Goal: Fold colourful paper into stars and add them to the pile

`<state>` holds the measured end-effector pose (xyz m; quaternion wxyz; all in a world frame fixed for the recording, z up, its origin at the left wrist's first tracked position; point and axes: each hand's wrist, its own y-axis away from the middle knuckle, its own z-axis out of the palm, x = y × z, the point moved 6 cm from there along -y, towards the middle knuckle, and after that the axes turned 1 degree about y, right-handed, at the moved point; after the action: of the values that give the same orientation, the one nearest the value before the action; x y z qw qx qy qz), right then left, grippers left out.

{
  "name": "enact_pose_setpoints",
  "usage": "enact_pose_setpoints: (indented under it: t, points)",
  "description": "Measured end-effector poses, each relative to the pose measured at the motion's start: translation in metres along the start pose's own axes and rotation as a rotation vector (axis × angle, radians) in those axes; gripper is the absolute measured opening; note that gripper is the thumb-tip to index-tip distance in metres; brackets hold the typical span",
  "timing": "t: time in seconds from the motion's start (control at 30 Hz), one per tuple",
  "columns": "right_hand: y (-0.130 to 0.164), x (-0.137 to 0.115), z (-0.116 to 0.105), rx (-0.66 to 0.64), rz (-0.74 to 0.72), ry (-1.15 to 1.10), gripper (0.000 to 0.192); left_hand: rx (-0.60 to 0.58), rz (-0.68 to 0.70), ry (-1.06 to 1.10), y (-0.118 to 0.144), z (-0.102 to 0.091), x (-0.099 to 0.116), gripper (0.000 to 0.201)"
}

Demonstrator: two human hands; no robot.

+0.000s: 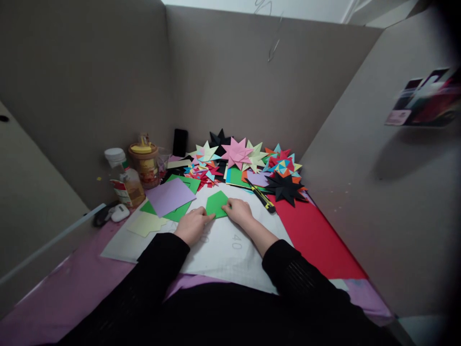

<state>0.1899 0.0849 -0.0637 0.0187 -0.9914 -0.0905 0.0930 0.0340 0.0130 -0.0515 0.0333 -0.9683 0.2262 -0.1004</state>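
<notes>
Background: grey panels [245, 81] stand around the desk, filling the upper part of the frame.
Desk cover: pink-purple cloth [82, 274] shows at lower left; over it, in the centre, lies a white sheet [219, 257] with printed digits.
Green paper: the folded green piece [215, 205] lies on the white sheet, in the centre of the frame, between the two hands.
Left hand: the left hand [191, 227] touches its lower left edge with a fingertip; whether the thumb grips from below, I cannot tell.
Right hand: the right hand [239, 211] has thumb and fingers closed together on its right edge.
Cutter: a yellow-and-black knife [264, 198] lies just beyond the right hand, right of centre.
Loose papers: a purple square [171, 197] overlaps other green paper, left of centre; a red sheet [320, 235] lies at right.
Stars: a pink star [236, 152] is among many folded stars above centre; a black star [287, 188] is nearer to the red sheet.
Containers: a bottle [128, 186] and a brown tub [148, 167] stand side by side, left of centre.
</notes>
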Motion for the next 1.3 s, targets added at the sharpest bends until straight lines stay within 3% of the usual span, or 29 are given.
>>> enact_pose_setpoints:
  t: [0.27,0.37,0.47,0.53,0.6,0.73,0.93,1.3]
  points:
    - [0.005,-0.002,-0.006,0.01,0.005,0.001,0.027,-0.063,-0.015,-0.151,0.003,-0.01,0.02,0.033]
    - [0.015,-0.007,-0.023,0.126,-0.009,-0.006,0.027,-0.1,-0.021,-0.171,0.005,-0.013,0.024,0.036]
    - [0.036,-0.028,-0.039,0.257,-0.214,-0.06,0.023,-0.123,-0.023,-0.197,0.004,-0.013,0.024,0.037]
    - [0.054,-0.048,-0.035,0.18,-0.421,-0.084,0.026,-0.126,-0.022,-0.209,0.003,-0.013,0.023,0.034]
    - [0.068,-0.06,-0.025,0.053,-0.52,-0.065,0.028,-0.131,-0.02,-0.208,0.002,-0.011,0.023,0.031]
    - [0.074,-0.049,-0.013,-0.03,-0.414,0.032,0.032,-0.1,-0.003,-0.198,0.006,-0.01,0.022,0.034]
    - [0.064,-0.013,-0.015,-0.016,-0.188,0.133,0.028,-0.073,-0.027,-0.201,0.022,-0.01,0.017,0.036]
    - [0.059,0.001,-0.015,0.031,-0.039,0.162,0.038,-0.098,-0.046,-0.217,0.031,-0.02,0.026,0.029]
